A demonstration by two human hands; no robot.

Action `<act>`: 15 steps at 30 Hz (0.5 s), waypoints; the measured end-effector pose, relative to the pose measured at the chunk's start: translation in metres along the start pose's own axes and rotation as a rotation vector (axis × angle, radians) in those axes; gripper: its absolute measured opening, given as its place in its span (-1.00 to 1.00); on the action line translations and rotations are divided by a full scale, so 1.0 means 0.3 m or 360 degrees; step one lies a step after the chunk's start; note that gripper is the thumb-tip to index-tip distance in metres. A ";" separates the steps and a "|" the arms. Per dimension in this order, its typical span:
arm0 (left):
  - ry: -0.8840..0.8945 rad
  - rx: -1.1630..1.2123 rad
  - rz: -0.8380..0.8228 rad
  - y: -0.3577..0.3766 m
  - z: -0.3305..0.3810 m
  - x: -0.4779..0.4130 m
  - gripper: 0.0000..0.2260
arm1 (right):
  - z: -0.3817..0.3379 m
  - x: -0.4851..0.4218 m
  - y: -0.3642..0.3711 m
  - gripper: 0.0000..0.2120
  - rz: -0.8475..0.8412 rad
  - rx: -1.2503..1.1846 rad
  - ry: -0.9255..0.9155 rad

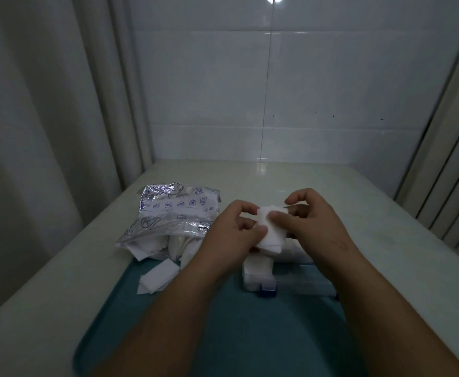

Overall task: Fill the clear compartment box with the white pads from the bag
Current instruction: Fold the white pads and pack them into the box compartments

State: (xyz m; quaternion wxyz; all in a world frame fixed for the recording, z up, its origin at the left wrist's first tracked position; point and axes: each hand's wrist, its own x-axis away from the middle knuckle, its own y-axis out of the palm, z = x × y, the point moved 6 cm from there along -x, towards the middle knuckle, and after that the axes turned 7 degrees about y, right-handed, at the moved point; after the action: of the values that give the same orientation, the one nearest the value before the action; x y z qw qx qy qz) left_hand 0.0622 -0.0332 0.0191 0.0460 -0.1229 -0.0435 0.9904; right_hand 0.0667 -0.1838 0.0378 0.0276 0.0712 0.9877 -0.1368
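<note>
Soft white pad [270, 229] pinched by left hand [233, 229] and right hand [312, 221], crinkled bag [174, 213] beside.

White pads [270, 227], purple-printed clear bag [176, 210], teal tray [250, 336].

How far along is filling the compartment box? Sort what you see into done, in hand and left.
Done: the clear box's near-left compartment already holds white pads. In hand: the left hand and right hand pinch one pad above the box. Left: the bag holds more pads, loose pads lie on the teal tray, and the box's other compartments are too dim to judge.
</note>
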 end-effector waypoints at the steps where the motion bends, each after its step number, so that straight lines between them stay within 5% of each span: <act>1: -0.0026 0.0017 0.0000 -0.007 -0.003 -0.001 -0.79 | 0.000 0.001 -0.001 -0.75 0.0008 -0.0016 0.0017; 7: -0.0104 -0.0065 0.0164 -0.038 -0.005 0.007 -0.75 | 0.016 0.015 0.029 -0.74 -0.0166 0.0133 0.0238; 11: 0.0094 -0.0721 0.0215 -0.050 0.027 0.000 -0.91 | 0.015 0.020 0.034 -0.84 -0.0234 0.0195 0.0230; 15: 0.0110 -0.0882 0.0207 -0.056 0.028 0.001 -0.90 | 0.029 0.021 0.036 -0.89 -0.0313 0.0295 0.0251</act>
State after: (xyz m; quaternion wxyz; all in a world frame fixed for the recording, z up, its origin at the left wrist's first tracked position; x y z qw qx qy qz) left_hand 0.0611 -0.0171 0.0289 -0.0514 -0.1671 -0.3029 0.9368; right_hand 0.0625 -0.1752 0.0263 -0.0703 -0.0130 0.9721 -0.2234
